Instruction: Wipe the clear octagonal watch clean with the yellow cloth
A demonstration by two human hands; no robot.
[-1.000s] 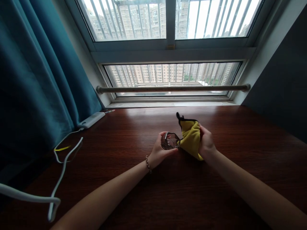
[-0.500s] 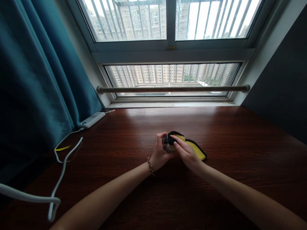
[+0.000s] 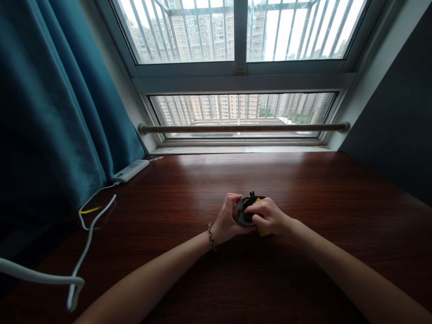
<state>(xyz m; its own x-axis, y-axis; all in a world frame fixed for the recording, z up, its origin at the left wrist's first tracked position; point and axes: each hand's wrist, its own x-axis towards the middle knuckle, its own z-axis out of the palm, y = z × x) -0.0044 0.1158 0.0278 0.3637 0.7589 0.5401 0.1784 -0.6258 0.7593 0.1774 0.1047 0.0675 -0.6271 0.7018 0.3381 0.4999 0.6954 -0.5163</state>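
Note:
My left hand [image 3: 227, 219] grips a small clear glass [image 3: 240, 211] just above the dark wooden table [image 3: 303, 189]; a bead bracelet sits on that wrist. My right hand [image 3: 268, 217] is closed on a yellow cloth with black trim [image 3: 259, 201], bunched up and pressed against the glass's open side. Most of the cloth is hidden under my right fingers; only a yellow bit and a black loop show. Both hands meet at the middle of the table.
A white power bank [image 3: 130, 170] lies at the table's back left with a white cable [image 3: 91, 225] trailing toward the near left edge. A teal curtain [image 3: 50, 112] hangs on the left. A metal rail [image 3: 243, 128] runs across the window behind.
The cloth was held up loose beside the glass, then laid flat on the table; now my right hand has bunched it and pressed it onto the glass. The hands moved slightly nearer me.

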